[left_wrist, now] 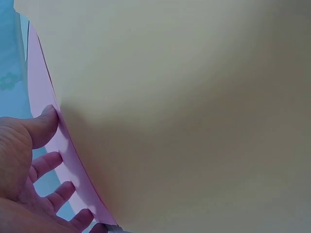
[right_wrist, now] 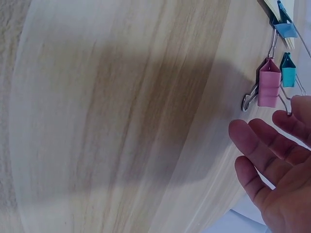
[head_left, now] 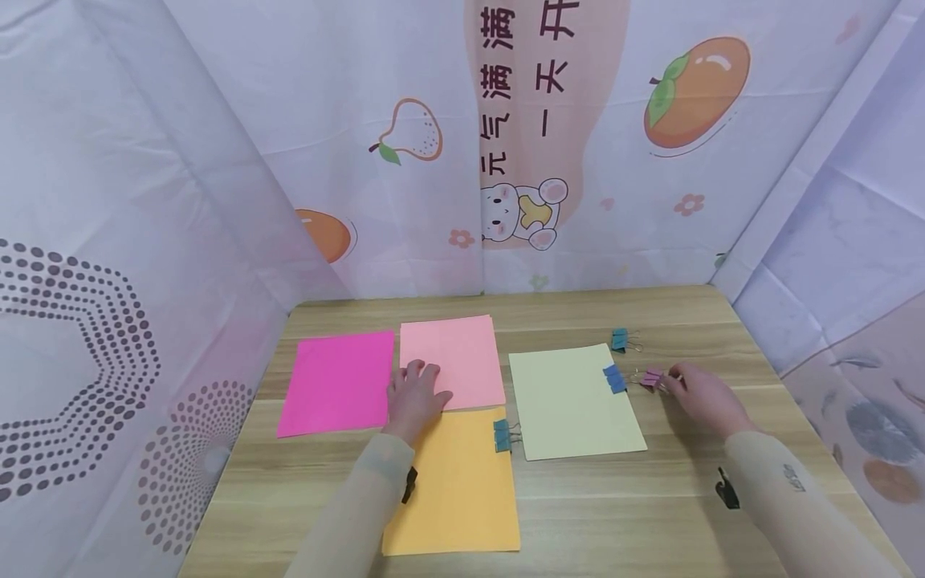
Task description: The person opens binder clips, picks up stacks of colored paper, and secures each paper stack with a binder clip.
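My left hand (head_left: 415, 401) rests on the light pink paper (head_left: 455, 353), its fingers spread along the near part. In the left wrist view the fingertips touch the pink paper (left_wrist: 43, 82) beside a broad tan surface. On the right, my right hand (head_left: 711, 397) pinches a wire handle of the pink binder clip (head_left: 652, 379) between thumb and index finger; the clip appears close up as a pink binder clip (right_wrist: 269, 85) in the right wrist view. A blue binder clip (head_left: 615, 379) grips the right edge of the pale yellow-green paper (head_left: 571, 401), just left of the pink one.
Behind the pink clip lies a teal binder clip (head_left: 620, 340). Another teal binder clip (head_left: 502, 435) grips the orange paper (head_left: 455, 498) at its right edge. Bright magenta paper (head_left: 340, 381) lies at the left. Printed curtains (head_left: 405, 225) border the wooden table (head_left: 614, 514).
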